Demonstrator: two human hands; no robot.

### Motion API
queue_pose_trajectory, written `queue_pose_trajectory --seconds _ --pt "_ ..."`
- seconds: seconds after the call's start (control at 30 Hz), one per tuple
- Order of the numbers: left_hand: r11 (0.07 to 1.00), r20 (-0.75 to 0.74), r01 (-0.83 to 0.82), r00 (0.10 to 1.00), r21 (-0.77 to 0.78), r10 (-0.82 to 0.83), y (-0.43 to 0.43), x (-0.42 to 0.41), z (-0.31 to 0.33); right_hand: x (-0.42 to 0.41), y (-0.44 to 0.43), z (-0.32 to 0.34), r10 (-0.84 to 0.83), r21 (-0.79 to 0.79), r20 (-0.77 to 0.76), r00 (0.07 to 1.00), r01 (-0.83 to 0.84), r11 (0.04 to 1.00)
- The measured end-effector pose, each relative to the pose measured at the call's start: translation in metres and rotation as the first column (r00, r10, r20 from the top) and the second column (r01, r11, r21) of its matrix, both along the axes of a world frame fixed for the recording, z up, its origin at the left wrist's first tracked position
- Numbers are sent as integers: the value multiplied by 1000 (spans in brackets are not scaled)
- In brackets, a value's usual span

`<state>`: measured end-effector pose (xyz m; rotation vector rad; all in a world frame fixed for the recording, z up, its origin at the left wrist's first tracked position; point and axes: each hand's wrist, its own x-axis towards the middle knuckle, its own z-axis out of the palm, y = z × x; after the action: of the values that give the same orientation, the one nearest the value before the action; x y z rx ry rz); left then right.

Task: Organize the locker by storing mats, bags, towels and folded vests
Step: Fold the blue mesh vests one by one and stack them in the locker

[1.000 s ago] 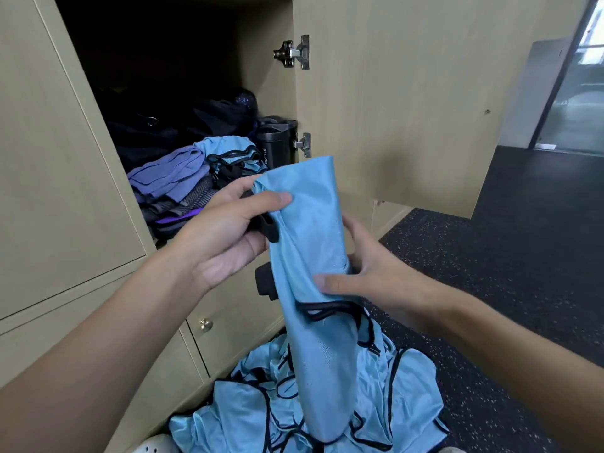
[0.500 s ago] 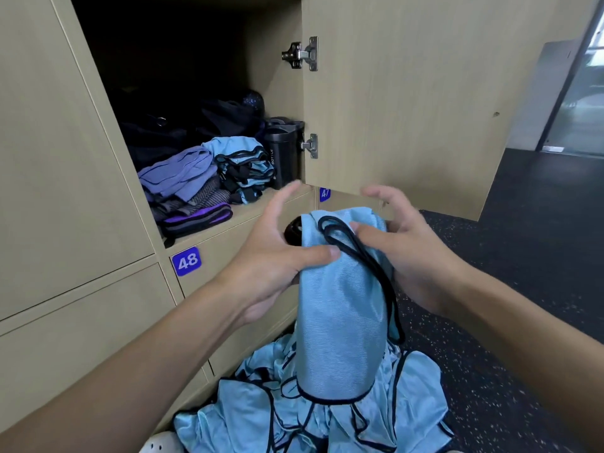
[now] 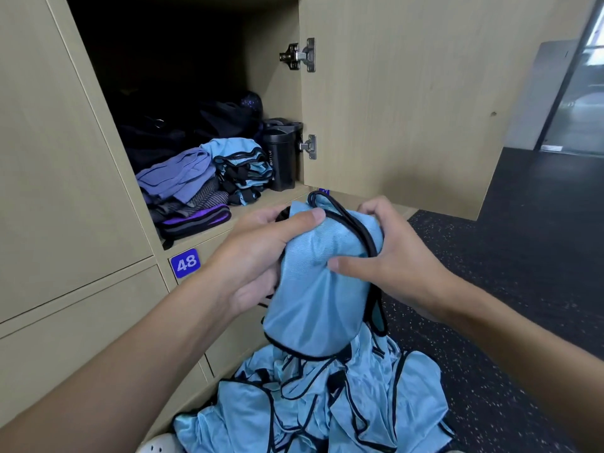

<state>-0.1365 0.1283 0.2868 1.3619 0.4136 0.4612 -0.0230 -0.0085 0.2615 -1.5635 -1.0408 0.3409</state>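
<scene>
Well, left hand and right hand both clutch the blue vest; tuck its loose trim flat, then lay it on the stack at eleven o'clock.

Both bare forearms extend forward and converge on the folded blue vest, the left hand gripping its left side with the thumb laid across its top edge, the right hand gripping its right side with the thumb pressed on its front.
</scene>
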Motion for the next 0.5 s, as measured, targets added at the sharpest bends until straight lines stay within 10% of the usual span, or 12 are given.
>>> queue_pose_trajectory --seconds 0.13,0.3,0.5 --pt "897 -86 -71 989 437 120 16 -4 0 1 0 3 -36 113 -104 994 48 992" --pt "921 -148 182 979 345 -138 13 -9 -8 -2 -1 4 -46 199 -197 979 86 976" --pt "979 20 15 1000 205 -19 1 -9 -6 -4 -4 6 -38 191 -218 975 81 978"
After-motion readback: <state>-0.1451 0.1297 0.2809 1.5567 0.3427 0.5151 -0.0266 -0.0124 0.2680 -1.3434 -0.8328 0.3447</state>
